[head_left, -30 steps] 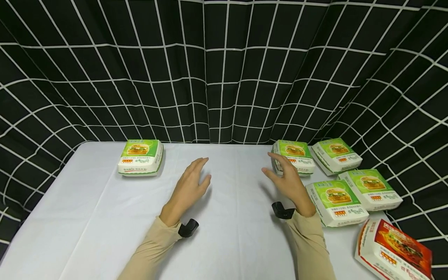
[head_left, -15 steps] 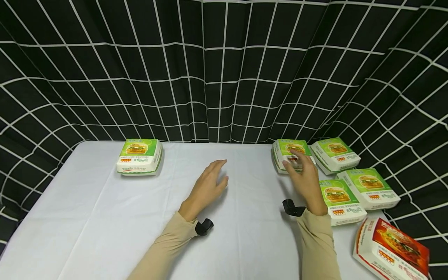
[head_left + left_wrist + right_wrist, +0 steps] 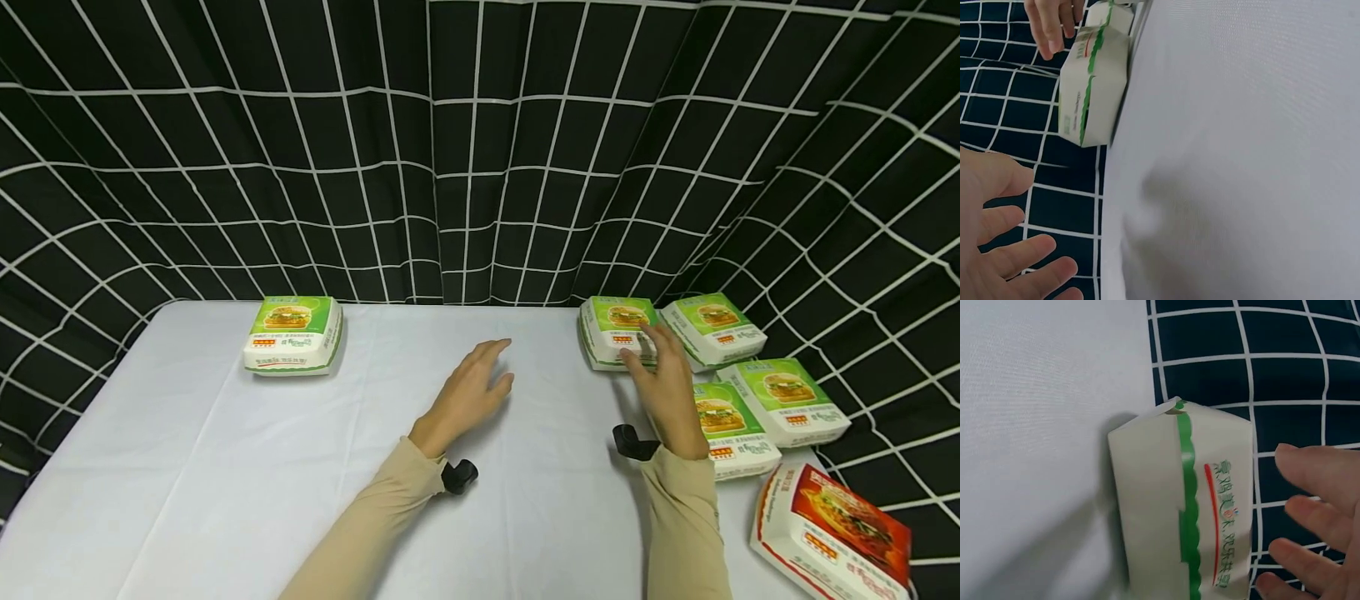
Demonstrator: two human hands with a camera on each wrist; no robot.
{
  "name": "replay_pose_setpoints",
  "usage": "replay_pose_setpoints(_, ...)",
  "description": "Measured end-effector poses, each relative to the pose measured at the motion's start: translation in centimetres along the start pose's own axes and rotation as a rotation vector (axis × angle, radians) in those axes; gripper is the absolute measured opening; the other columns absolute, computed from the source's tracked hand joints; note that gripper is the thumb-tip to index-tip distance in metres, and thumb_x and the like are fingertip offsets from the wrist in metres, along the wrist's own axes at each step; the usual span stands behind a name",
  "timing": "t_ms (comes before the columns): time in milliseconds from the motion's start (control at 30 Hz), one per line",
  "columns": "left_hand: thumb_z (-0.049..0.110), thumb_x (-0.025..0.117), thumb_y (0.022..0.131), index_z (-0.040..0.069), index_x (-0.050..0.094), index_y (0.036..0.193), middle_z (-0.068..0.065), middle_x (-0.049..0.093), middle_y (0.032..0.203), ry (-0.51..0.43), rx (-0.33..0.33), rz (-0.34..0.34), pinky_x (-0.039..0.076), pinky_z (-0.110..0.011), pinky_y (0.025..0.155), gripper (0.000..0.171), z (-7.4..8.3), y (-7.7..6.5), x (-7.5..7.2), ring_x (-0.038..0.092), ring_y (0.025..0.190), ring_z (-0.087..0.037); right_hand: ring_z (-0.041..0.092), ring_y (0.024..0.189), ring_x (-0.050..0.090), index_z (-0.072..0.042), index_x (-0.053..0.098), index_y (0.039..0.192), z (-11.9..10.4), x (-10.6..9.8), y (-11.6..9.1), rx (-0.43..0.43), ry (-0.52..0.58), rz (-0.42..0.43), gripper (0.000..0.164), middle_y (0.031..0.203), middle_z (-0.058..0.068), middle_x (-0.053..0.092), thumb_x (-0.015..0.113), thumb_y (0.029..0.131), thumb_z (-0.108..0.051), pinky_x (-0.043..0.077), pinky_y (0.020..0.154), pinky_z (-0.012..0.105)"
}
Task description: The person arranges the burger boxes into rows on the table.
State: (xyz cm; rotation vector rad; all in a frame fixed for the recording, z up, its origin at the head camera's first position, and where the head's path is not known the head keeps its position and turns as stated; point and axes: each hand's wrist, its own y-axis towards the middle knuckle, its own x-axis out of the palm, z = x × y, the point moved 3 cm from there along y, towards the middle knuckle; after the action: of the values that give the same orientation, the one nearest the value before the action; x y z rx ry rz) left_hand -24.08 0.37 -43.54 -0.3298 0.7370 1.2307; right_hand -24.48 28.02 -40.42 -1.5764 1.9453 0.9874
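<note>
Right hand (image 3: 670, 396), fingers parted and empty, hovers by a green-and-white burger box (image 3: 609, 323); left hand (image 3: 467, 396), loosely spread, likewise empty, above the white-covered desk (image 3: 247, 483).

6 burger bxs (image 3: 293, 336) on wht tbl (image 3: 187, 500)

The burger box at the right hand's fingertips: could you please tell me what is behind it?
Behind the burger box, black cloth with a white grid shows; the box itself hides the cloth's lowest part there.

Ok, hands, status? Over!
Left hand: holding nothing. Right hand: above green-and-white square cardboard burger box, not gripping. Nothing visible between hand and box.
</note>
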Motion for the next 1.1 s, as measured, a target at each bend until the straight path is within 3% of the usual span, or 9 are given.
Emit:
replay_pose_setpoints(400,0.024,0.053,0.100,0.014,0.040,0.151,-0.009,0.043,0.154,-0.010,-0.007,-0.054,0.037,-0.045,0.117,0.054,1.2,2.1,2.5,0.041,0.144,-0.026,0.055,0.143,0.020,0.014,0.036,0.145,0.3,-0.2,0.3,0.016,-0.093,-0.132,0.060,0.154,0.039,0.023,0.056,0.100,-0.020,0.020,0.115,0.067)
replay_pose_setpoints(800,0.025,0.055,0.100,0.013,0.039,0.152,-0.010,0.044,0.154,-0.035,-0.015,-0.074,0.037,-0.042,0.117,0.056,2.4,3.7,4.6,0.042,0.143,-0.025,0.050,0.132,0.042,0.008,0.059,0.127,-0.3,0.5,0.0,-0.034,-0.056,0.043,0.033,0.140,0.030,0.045,0.060,0.098,-0.008,0.034,0.107,0.064)
replay_pose_setpoints(967,0.026,0.055,0.100,0.012,0.038,0.152,-0.010,0.044,0.154,-0.040,-0.026,-0.089,0.036,-0.041,0.118,0.056,2.8,4.1,5.3,0.041,0.143,-0.026,0.050,0.122,0.048,0.005,0.059,0.130,-0.1,0.6,0.0,-0.005,-0.082,0.068,0.037,0.136,0.032,0.045,0.064,0.094,-0.006,0.039,0.099,0.063)
replay_pose_setpoints(1100,0.027,0.054,0.101,0.013,0.035,0.154,-0.009,0.041,0.155,-0.035,-0.042,-0.102,0.034,-0.040,0.119,0.058,3.1,4.8,5.5,0.039,0.145,-0.024,0.051,0.127,0.045,0.003,0.058,0.133,0.1,0.6,0.0,0.018,-0.112,0.044,0.042,0.139,0.034,0.043,0.066,0.093,-0.008,0.040,0.099,0.065)
